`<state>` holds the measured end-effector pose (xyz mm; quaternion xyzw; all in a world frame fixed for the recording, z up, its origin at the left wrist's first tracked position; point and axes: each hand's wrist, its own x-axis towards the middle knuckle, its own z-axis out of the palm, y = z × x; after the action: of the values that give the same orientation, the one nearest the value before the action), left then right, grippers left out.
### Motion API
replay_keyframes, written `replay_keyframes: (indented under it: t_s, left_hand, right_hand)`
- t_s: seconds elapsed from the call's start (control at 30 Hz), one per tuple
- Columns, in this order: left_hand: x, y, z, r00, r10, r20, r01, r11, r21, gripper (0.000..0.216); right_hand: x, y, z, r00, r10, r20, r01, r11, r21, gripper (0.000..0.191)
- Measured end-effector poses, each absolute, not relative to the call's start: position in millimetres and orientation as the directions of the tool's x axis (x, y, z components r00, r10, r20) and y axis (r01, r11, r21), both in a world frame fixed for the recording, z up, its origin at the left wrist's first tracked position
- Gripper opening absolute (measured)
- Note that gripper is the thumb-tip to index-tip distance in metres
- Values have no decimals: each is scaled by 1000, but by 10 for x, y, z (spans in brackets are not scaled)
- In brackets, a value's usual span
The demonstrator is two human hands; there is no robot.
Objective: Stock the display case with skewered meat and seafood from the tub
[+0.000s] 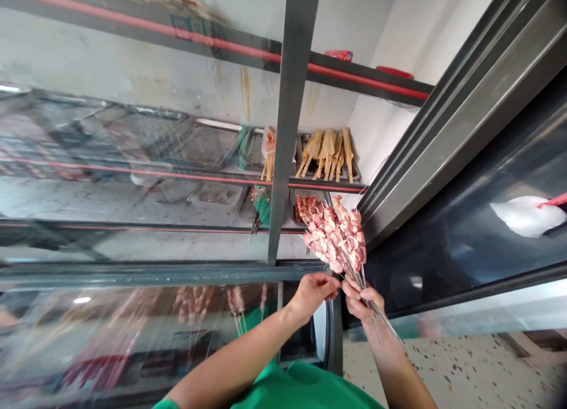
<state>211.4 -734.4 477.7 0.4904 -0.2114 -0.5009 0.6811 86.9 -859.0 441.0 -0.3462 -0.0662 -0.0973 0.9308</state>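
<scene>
My right hand is closed around the thin metal sticks of a bundle of raw meat skewers. The meat ends fan out upward, and the bare stick ends trail below toward my wrist. Close beside it on the left, my left hand has its fingertips pinched together by the base of the meat. What those fingers hold, if anything, is hidden. Just behind the bundle, a tray of redder meat skewers sits on a lower shelf, partly covered by the bundle.
A glass display fridge with a dark door post stands before me. Its upper shelf bears a tray with bundles of yellowish skewers. Behind glass are plastic containers and a green bag. To the right is a metal door frame.
</scene>
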Motion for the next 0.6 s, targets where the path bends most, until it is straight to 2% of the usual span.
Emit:
replay_keyframes:
  t_s: [0.2,0.37,0.53,0.6]
  left_hand:
    - [2116,-7327,4810,389,-902,-185,468,21,883,57]
    - [2133,-7307,4825,387,-907,-165,475,43,879,55]
    - [2157,-7312,4810,368,-917,-153,479,46,876,52]
    - [2151,-7299,4790,380,-912,-153,477,51,877,50]
  right_hand:
    - [847,-8634,4382,975,-92,202,195,789,-583,29]
    - [866,-8671,4376,984,-100,146,169,772,-612,29]
    - [887,-8643,4427,971,-50,233,185,773,-607,21]
    - [836,-8613,4469,982,-65,179,167,743,-648,19]
